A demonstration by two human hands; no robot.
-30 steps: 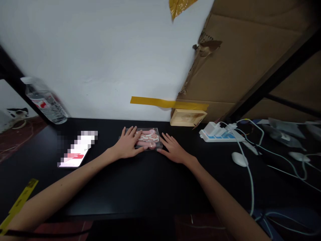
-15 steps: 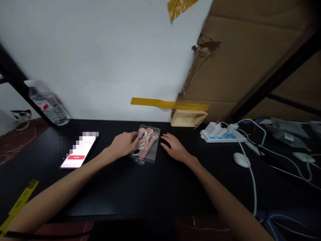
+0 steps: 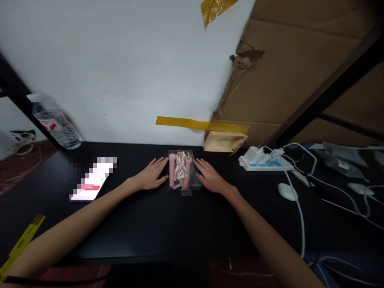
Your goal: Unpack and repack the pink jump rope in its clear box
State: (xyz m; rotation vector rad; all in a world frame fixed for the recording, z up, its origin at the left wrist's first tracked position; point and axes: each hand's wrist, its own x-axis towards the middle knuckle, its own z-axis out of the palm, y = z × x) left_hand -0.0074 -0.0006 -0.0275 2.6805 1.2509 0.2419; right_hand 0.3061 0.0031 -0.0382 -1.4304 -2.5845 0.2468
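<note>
A clear plastic box (image 3: 195, 182) lies on the black table (image 3: 144, 232), holding two pink stick-shaped pieces and several small pink-and-white capsule-like pieces. My left hand (image 3: 152, 175) rests on the tabletop at the box's left side, fingers spread, fingertips close to its edge. On the opposite side, my right hand (image 3: 210, 176) is flat with fingers apart, its fingertips at the box's right edge. Neither hand is wrapped around anything. A small clear flap (image 3: 186, 192) sticks out at the box's near end.
A lit phone (image 3: 93, 180) lies to the left, with a clear bottle (image 3: 57, 124) behind it. A wooden frame (image 3: 225, 141) leans at the back. On the right are a power strip (image 3: 265, 163), a white mouse (image 3: 287, 191) and loose cables (image 3: 300, 220).
The box has turned from a tilt to nearly straight and shifted slightly right. My left hand has let go of it and spread its fingers. My right hand now meets the box's right edge.
</note>
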